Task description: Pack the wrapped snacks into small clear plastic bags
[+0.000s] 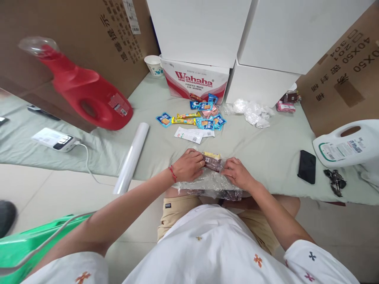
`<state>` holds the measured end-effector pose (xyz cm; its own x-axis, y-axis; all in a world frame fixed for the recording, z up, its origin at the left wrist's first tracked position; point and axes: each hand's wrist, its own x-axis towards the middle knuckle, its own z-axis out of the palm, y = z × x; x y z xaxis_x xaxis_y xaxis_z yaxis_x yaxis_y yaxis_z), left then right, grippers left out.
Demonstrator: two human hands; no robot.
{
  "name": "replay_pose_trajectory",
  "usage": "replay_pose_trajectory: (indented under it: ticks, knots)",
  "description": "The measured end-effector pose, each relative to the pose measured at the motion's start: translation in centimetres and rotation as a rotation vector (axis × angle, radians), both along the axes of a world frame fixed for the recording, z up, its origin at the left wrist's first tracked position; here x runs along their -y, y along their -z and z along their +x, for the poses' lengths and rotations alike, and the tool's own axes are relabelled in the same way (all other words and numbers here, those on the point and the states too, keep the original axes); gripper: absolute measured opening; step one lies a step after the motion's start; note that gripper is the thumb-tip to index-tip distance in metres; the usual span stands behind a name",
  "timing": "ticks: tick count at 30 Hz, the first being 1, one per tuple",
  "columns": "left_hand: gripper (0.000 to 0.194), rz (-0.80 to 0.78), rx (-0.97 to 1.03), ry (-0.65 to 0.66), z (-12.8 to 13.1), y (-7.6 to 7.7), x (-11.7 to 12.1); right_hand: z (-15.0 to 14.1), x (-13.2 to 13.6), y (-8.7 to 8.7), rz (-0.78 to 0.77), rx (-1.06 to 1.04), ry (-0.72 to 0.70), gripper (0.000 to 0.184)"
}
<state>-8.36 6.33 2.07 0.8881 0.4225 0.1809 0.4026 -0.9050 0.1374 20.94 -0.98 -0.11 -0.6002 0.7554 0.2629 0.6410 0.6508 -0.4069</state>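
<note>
A brown-wrapped snack bar [212,162] lies at the front of the cloth-covered table, with a yellow-wrapped snack [212,155] just behind it. Beneath and around them spreads clear plastic film [204,181], which hangs over the table's edge. My left hand [189,165], with a red string bracelet and a ring, has its fingers curled on the left end of the brown bar. At the right end, my right hand [237,173] has its fingers bent together and pinches the film. The fingertips of both hands are partly hidden.
Behind lie several small snack packets [205,123] and crumpled clear plastic [251,110]. A film roll [132,157], a red jug [91,96] and a power bank [56,139] are left. A phone [306,167], keys [335,181] and a white jug [349,144] are right. Boxes [195,81] stand behind.
</note>
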Motion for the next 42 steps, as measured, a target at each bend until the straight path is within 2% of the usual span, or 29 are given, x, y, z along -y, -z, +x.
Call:
replay_pose_trajectory:
  ticks: [4,7,9,12,14,16,17,19,21,23,26,29,31,35,37,39,41,42]
  knots:
    - [0.027,0.084,-0.022,-0.129,1.3,1.3,0.8,0.6,-0.5,0.6,0.015,0.011,0.067,0.028]
    - [0.028,0.092,-0.067,-0.186,2.4,2.4,0.8,1.4,-0.6,0.6,0.004,0.011,0.154,0.028]
    - [0.029,0.068,-0.077,-0.218,3.1,3.1,0.9,1.6,0.1,0.0,-0.011,-0.012,0.204,0.029]
    - [0.035,0.008,-0.08,-0.261,3.9,3.6,0.9,1.1,2.5,-1.1,0.009,-0.079,0.288,0.026]
    - [0.036,-0.021,-0.089,-0.274,4.3,3.5,1.0,0.4,4.6,-1.5,0.035,-0.074,0.307,0.033]
    - [0.038,-0.046,-0.104,-0.281,4.7,3.0,1.1,-0.4,6.4,-1.1,0.042,0.001,0.244,0.049]
    - [0.038,-0.064,-0.115,-0.285,4.9,2.6,1.1,-0.7,7.0,-0.7,0.052,0.042,0.21,0.051]
    - [0.041,-0.117,-0.134,-0.301,5.1,1.8,1.1,-1.2,7.6,0.2,0.09,0.083,0.187,0.041]
    - [0.043,-0.186,-0.141,-0.324,5.2,0.8,1.1,-1.4,7.3,0.7,0.133,0.037,0.186,0.027]
    - [0.045,-0.252,-0.146,-0.36,5.3,-0.2,0.9,-1.5,6.3,0.0,0.126,-0.069,0.152,0.02]
    - [0.046,-0.33,-0.174,-0.408,5.4,-1.5,0.3,-1.5,3.8,-2.6,0.066,-0.231,0.129,0.02]
    - [0.044,-0.388,-0.17,-0.417,5.5,-2.3,-0.5,-1.5,-0.3,-5.2,0.02,-0.275,0.232,0.024]
    - [0.04,-0.422,-0.156,-0.409,5.6,-2.6,-0.9,-1.8,-3.7,-5.8,-0.026,-0.235,0.307,0.026]
    - [0.034,-0.552,-0.025,-0.359,5.3,-2.2,-1.9,-2.8,-9.6,-4.3,-0.198,-0.014,0.345,0.022]
    - [0.032,-0.717,0.143,-0.331,4.4,-1.7,-2.7,-3.3,-11.0,-3.2,-0.299,0.071,0.302,0.02]
    - [0.032,-0.912,0.309,-0.355,2.8,-1.1,-3.4,-3.6,-11.5,-2.2,-0.358,0.067,0.261,0.021]
    - [0.033,-0.993,0.441,-0.497,0.6,-0.6,-3.7,-3.5,-11.4,-1.7,-0.38,0.015,0.254,0.021]
    - [0.032,-0.946,0.515,-0.633,-0.5,-0.5,-3.6,-3.4,-11.3,-1.5,-0.386,-0.008,0.256,0.021]
